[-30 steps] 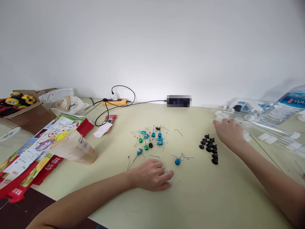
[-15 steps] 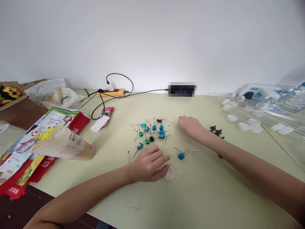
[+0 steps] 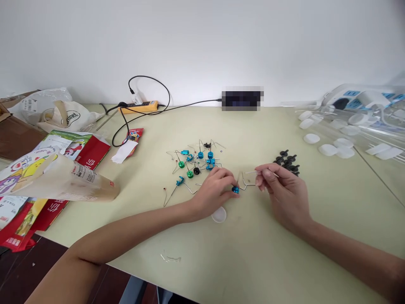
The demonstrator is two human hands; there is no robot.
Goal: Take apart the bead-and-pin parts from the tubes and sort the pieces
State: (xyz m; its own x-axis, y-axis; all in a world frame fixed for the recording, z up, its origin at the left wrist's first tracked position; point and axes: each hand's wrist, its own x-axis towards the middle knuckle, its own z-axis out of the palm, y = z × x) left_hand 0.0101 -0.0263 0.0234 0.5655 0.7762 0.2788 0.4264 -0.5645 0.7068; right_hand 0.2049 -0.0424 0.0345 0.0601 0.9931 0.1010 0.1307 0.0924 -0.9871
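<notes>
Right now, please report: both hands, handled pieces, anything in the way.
Left hand at small shiny blue disc, grip unclear. Right hand pinching thin silvery rod. Possibly in the way: round white cap near left hand.

A white wall point(image 3: 190, 42) backs the pale table point(image 3: 268, 261).

Red bag point(image 3: 98, 148): white character "你" is showing, tilted. Cloth bag point(image 3: 55, 121): oval logo is showing, its lettering only partly legible. Cup point(image 3: 91, 185): printed label is showing, too small to read.
</notes>
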